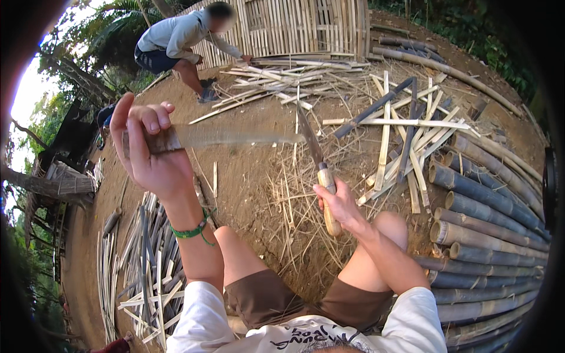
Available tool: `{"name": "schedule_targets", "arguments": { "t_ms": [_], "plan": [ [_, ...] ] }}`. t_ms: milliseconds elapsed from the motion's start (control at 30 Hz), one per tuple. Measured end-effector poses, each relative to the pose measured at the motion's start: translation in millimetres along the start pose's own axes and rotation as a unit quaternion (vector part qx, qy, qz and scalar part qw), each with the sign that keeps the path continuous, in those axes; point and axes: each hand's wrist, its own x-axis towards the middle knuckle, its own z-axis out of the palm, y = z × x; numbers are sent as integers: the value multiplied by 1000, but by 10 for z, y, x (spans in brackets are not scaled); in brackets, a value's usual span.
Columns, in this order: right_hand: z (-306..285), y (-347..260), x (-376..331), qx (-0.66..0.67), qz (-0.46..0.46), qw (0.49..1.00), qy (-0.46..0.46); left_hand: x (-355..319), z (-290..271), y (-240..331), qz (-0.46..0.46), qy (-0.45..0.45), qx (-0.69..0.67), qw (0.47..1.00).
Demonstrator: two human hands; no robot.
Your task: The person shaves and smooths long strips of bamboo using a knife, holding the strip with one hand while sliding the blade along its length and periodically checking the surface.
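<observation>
My left hand (154,144) is raised, with its fingers curled round the brown end of a flat strip, apparently split bamboo (235,136). The strip runs level to the right and is smeared by motion. My right hand (340,203) grips the pale wooden handle of a long knife (309,136) in front of my right knee. The blade points away from me, and in this view the strip's far end meets it; whether they touch, I cannot tell.
Round bamboo poles (488,238) are stacked at my right. Split strips lie in piles at lower left (150,265), ahead (271,79) and right of centre (406,129). Shavings (294,206) litter the dirt. A person (176,44) bends by a slatted bamboo wall (294,26).
</observation>
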Motion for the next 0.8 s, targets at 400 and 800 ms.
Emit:
{"name": "schedule_targets", "arguments": {
  "t_ms": [400,800],
  "plan": [
    [377,-178,-212,-93,-110,987,-74,-52,36,55,-8,84,14,996],
    [656,793,424,-272,-207,934,-99,-430,-467,287,48,292,96,950]
  ]
}}
